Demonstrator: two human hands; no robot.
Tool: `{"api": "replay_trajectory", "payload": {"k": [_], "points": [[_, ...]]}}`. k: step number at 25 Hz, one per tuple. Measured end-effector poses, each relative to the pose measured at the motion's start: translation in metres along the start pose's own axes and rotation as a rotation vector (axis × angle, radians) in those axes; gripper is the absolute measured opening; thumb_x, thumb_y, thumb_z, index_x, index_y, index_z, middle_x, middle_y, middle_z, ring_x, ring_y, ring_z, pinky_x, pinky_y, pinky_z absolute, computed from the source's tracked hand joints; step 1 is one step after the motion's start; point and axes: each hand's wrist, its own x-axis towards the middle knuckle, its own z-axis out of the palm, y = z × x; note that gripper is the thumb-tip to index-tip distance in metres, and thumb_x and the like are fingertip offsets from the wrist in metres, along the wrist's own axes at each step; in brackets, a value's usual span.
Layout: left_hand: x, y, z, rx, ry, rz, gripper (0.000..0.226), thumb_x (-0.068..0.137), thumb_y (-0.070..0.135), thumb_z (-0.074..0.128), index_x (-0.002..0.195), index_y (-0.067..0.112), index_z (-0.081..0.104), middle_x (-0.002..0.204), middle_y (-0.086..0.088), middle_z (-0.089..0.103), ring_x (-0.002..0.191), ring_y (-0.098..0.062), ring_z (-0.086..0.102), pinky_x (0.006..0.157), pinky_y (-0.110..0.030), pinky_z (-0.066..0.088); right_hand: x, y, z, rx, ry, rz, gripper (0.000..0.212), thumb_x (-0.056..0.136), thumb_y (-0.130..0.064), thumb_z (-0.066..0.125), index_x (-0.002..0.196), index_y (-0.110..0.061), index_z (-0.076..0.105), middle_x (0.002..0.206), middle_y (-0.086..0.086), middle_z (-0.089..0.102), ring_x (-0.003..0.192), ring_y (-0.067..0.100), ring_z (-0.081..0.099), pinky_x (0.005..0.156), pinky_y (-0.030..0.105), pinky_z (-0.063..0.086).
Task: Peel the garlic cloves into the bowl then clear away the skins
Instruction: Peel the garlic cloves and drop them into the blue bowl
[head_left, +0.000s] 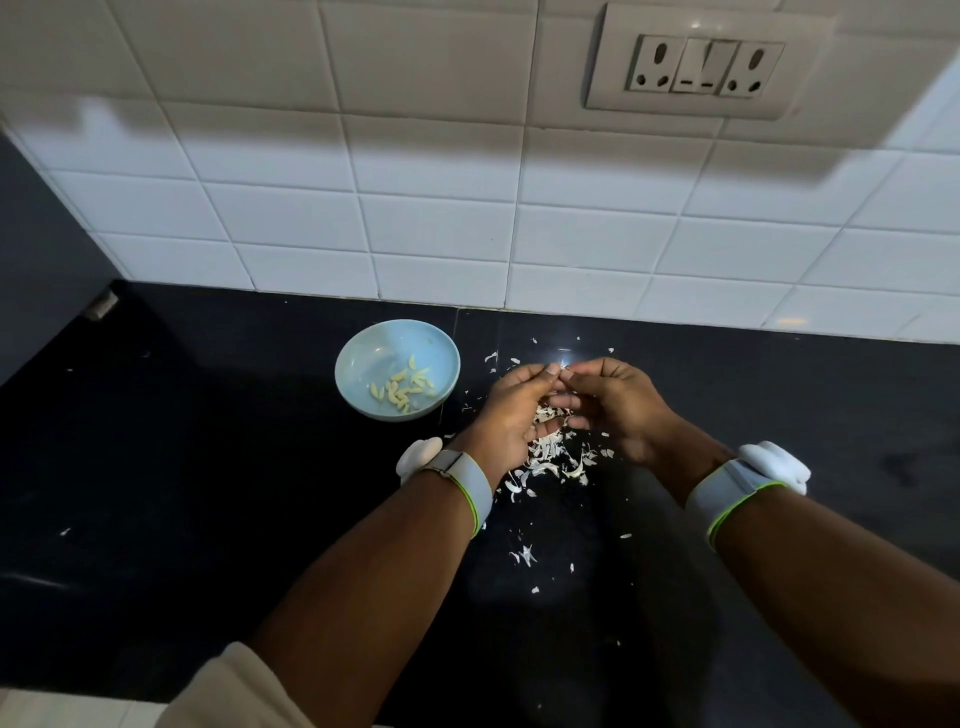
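Observation:
A pale blue bowl (363, 343) stands on the black counter and holds several peeled garlic cloves (402, 389). Just right of it, my left hand (511, 415) and my right hand (615, 405) meet fingertip to fingertip, pinching a small garlic clove (563, 370) that the fingers mostly hide. My left hand's lower fingers curl over some skins. A heap of white garlic skins (553, 457) lies on the counter under and between both hands. More flakes are scattered behind the hands and toward me.
The black counter (208, 493) runs to a white tiled wall (441, 223) close behind the bowl. A socket and switch plate (706, 67) sits high on the wall. A dark panel (47, 249) closes the left side. Both wrists wear white bands.

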Motion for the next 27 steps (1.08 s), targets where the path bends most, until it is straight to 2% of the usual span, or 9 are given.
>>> {"api": "replay_trajectory", "payload": {"k": [4,6,8,10,13,16,18,21,27], "points": [[0.001,0.004,0.004,-0.031,0.022,-0.003,0.011,0.101,0.03,0.063,0.098,0.02,0.066,0.09,0.003,0.068,0.074,-0.009,0.063,0.075,-0.034,0.056,0.003,0.002,-0.003,0.071,-0.031,0.066,0.007,0.101,-0.014,0.062,0.098,-0.017,0.067,0.1,0.006,0.078,0.084,0.017,0.076,0.054,0.024,0.053],[0.003,0.004,0.003,-0.021,0.043,-0.012,0.014,0.103,0.032,0.06,0.096,0.02,0.066,0.097,0.005,0.068,0.084,-0.008,0.063,0.076,-0.034,0.055,0.004,0.004,-0.003,-0.048,0.069,0.037,0.005,0.099,-0.019,0.068,0.098,-0.014,0.067,0.09,0.008,0.078,0.079,0.02,0.075,0.055,0.025,0.052],[0.007,0.001,0.002,0.001,0.068,-0.017,0.017,0.105,0.032,0.054,0.096,0.022,0.065,0.103,0.008,0.066,0.1,-0.009,0.058,0.078,-0.035,0.053,0.007,0.007,-0.004,-0.164,0.244,-0.049,0.021,0.091,-0.025,0.078,0.086,-0.012,0.063,0.069,0.01,0.071,0.07,0.026,0.074,0.056,0.03,0.051],[0.009,-0.001,0.001,0.015,0.084,-0.025,0.018,0.107,0.031,0.05,0.096,0.023,0.062,0.103,0.009,0.065,0.106,-0.011,0.053,0.081,-0.038,0.051,0.014,0.01,-0.01,-0.385,0.37,-0.121,0.03,0.089,-0.032,0.08,0.076,-0.014,0.06,0.065,0.009,0.069,0.064,0.024,0.074,0.059,0.034,0.054],[0.011,-0.004,0.0,0.036,0.086,-0.028,0.021,0.109,0.028,0.045,0.093,0.024,0.06,0.096,0.008,0.063,0.099,-0.011,0.052,0.08,-0.037,0.048,0.017,0.01,-0.013,-0.853,0.323,-0.145,0.019,0.089,-0.037,0.073,0.1,-0.021,0.073,0.088,-0.001,0.076,0.077,0.02,0.073,0.075,0.039,0.062],[0.013,-0.005,0.001,0.065,0.09,-0.02,0.026,0.11,0.027,0.041,0.093,0.023,0.06,0.089,0.007,0.061,0.087,-0.009,0.053,0.073,-0.034,0.048,0.006,0.0,-0.001,-1.033,0.418,-0.107,0.027,0.084,-0.057,0.07,0.083,-0.03,0.072,0.081,-0.01,0.073,0.076,0.015,0.068,0.074,0.033,0.057],[0.014,-0.006,0.002,0.089,0.088,-0.013,0.026,0.11,0.028,0.039,0.094,0.024,0.059,0.088,0.006,0.06,0.083,-0.01,0.053,0.068,-0.031,0.048,0.006,-0.001,0.005,-0.964,0.365,-0.238,0.01,0.087,-0.043,0.075,0.09,-0.034,0.071,0.093,-0.012,0.071,0.083,0.012,0.066,0.077,0.03,0.055],[0.015,-0.009,0.001,0.122,0.085,0.008,0.029,0.111,0.034,0.037,0.098,0.023,0.06,0.09,0.004,0.06,0.083,-0.012,0.056,0.063,-0.029,0.048,0.001,0.0,0.011,-0.658,0.009,-0.316,0.022,0.096,-0.014,0.069,0.114,-0.023,0.077,0.101,-0.009,0.077,0.092,0.005,0.072,0.076,0.012,0.05],[0.012,-0.004,-0.006,0.183,0.091,0.07,0.033,0.108,0.041,0.045,0.092,0.018,0.062,0.075,0.003,0.053,0.065,-0.009,0.052,0.051,-0.021,0.043,-0.001,0.002,0.017,-0.53,0.056,-0.381,0.012,0.097,-0.017,0.07,0.096,-0.016,0.081,0.085,-0.005,0.079,0.078,0.0,0.071,0.072,0.014,0.053]]}}
